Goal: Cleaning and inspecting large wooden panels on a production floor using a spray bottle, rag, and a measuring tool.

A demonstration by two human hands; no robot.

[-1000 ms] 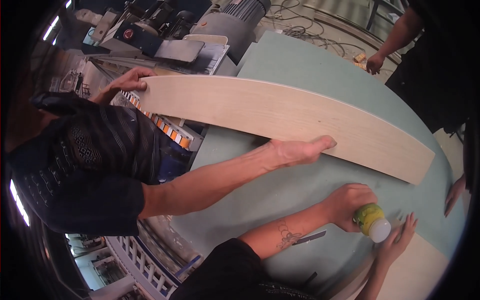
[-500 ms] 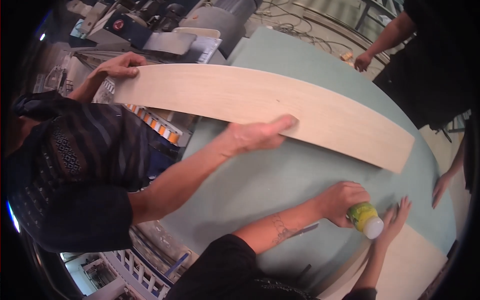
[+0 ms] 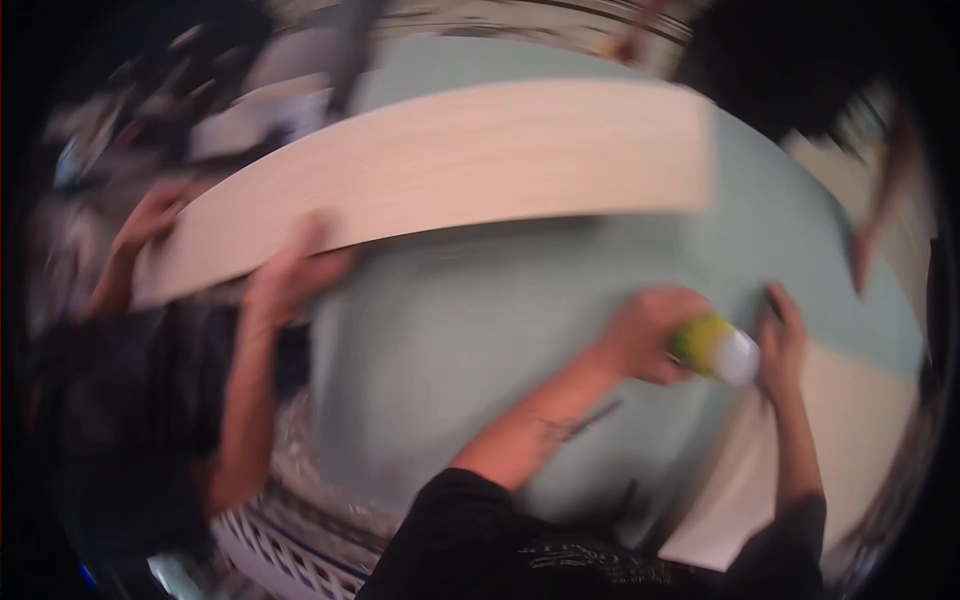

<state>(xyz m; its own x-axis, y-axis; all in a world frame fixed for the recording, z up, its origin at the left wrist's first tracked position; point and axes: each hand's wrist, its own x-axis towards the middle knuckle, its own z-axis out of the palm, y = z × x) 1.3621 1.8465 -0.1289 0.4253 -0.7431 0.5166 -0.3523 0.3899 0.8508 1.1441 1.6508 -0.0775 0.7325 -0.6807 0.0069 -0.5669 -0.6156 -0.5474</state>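
My left hand [image 3: 655, 335] is closed around a small bottle [image 3: 705, 345] with a yellow-green label and a white end, tilted toward my right. Just right of the bottle is my right hand [image 3: 787, 345], fingers stretched out and seemingly holding nothing, over the far edge of a pale wooden panel [image 3: 850, 430]. Motion blur hides whether it touches the panel. Across the table, a co-worker at the left grips a long pale board [image 3: 460, 150] with two hands, one at its left end and one [image 3: 295, 265] on its near edge.
A green-grey table top [image 3: 480, 330] lies under board and panel. Thin dark strips [image 3: 590, 420] rest on it beside my left forearm. Another person in dark clothes [image 3: 780, 65] stands at the far right, one hand near the table edge. Blurred machinery [image 3: 190, 90] is at the back left.
The co-worker's long board has shifted left and its right end has swung away from me. My view has turned; my left hand still holds the bottle beside my right hand.
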